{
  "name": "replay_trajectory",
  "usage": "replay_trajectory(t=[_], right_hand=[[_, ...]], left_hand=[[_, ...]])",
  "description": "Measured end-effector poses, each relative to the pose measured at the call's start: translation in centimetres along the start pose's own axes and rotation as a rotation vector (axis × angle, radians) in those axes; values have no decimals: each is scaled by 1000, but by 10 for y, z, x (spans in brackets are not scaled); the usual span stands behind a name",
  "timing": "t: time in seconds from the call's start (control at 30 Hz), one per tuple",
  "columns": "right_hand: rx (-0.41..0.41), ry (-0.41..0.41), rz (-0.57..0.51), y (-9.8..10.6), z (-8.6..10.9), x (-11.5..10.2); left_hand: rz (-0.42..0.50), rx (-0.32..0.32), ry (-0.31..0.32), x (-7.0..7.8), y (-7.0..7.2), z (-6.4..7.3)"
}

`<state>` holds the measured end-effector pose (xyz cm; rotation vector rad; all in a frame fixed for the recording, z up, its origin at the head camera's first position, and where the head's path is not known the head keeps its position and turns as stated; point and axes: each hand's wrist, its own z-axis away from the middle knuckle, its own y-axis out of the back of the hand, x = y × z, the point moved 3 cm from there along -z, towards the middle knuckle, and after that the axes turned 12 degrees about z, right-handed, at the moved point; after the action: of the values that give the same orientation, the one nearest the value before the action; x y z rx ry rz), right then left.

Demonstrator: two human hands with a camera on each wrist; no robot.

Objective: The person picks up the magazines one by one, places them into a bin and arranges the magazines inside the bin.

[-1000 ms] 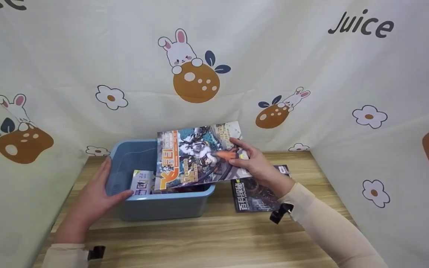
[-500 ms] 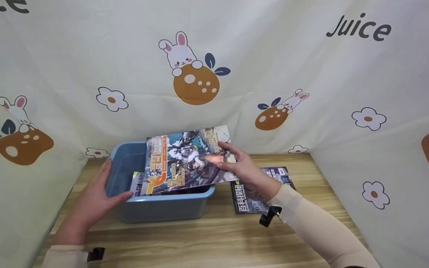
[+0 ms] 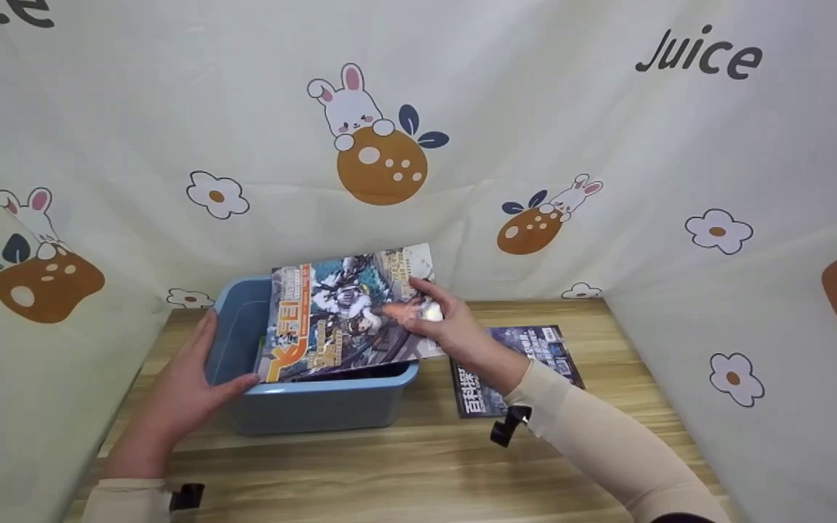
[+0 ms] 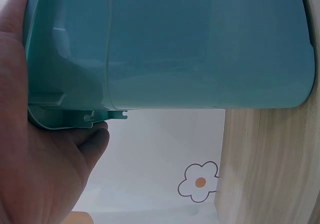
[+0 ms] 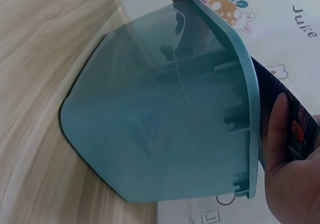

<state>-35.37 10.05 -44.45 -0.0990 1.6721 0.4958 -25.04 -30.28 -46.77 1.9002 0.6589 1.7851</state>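
My left hand [image 3: 175,385] holds the left side of a blue plastic bin [image 3: 317,407], with the thumb at the front rim and fingers along the far side. In the left wrist view, fingers [image 4: 95,146] wrap the bin's lip. My right hand [image 3: 466,338] pinches the right edge of a colourful comic-style magazine [image 3: 342,312]. This magazine lies slanted over the bin's opening, its right end sticking out past the rim. The right wrist view shows its dark underside [image 5: 280,86] beside the rim. Beneath it the bin's contents are mostly hidden; a sliver of something yellow-green shows at left.
Another magazine [image 3: 535,356], dark blue with white lettering, lies on the wooden table [image 3: 360,479] right of the bin, partly behind my right forearm. A pale curtain [image 3: 506,94] printed with rabbits and oranges stands behind and on both sides.
My right hand has moved left and slightly down with the magazine, covering more of the bin's opening and the light-coloured item inside. My left hand and the bin have stayed put.
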Motion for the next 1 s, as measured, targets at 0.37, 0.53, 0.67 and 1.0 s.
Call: replay_trajectory(t=[0.37, 0.53, 0.67, 1.0], right_hand=[[-18, 12, -47, -22, -3, -9], [-18, -9, -64, -32, -4, -16], [-13, -21, -43, -38, -5, -21], [-27, -3, 24, -50, -3, -27]], left_hand=[[1, -5, 3, -1, 0, -1], [7, -1, 7, -1, 1, -1], [19, -2, -3, -1, 1, 0], [10, 10, -31, -2, 0, -1]])
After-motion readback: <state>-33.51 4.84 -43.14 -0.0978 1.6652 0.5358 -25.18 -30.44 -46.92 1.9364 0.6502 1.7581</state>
